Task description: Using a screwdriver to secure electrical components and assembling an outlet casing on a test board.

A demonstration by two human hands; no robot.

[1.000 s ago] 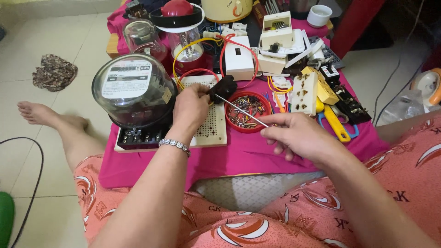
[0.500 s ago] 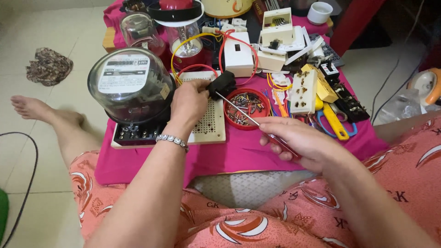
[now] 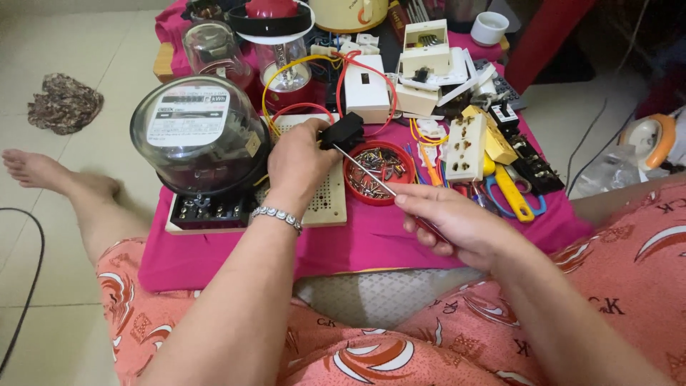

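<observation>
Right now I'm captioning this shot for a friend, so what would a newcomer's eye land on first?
The big glass-domed electric meter at the left of the pink cloth stands out. Just right of it, the left hand grips a small black part while the right hand points a thin screwdriver at it, above a red dish of screws.

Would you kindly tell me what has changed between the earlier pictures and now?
Very little. The right hand has drawn slightly back toward the body, its screwdriver still angled with the tip at the black part. The left hand still grips that part over the perforated board. Nothing was picked up or let go. The meter, the red dish of screws and the white socket strip lie as before.
</observation>
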